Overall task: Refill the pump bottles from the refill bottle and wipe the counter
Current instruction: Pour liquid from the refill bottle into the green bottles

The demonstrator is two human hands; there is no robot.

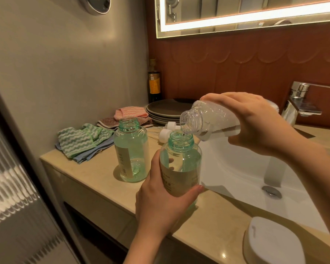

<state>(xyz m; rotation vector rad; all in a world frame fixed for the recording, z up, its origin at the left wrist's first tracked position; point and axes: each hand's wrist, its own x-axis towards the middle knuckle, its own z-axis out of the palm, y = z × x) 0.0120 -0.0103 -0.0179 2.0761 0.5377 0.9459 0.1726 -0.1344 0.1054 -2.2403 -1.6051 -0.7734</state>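
Pouring refill bottle (210,120) lying near-horizontal, mouth leftward over upright pump bottle (180,162)

Teal-tinted pump bottles (180,164), beige labels; clear refill bottle (208,119); green-white wavy-striped cloth (76,141); beige counter (95,176).

Just the one feed on my end, the head cam. It sits above the front edge of the worktop (95,180), looking forward and steeply down, turned a bit toward the back-left corner, with the sink (236,168) off right. Pretty close in: the left hand (160,206) and right hand (255,126) fill the middle, and the wide lens bends the frame's edges.
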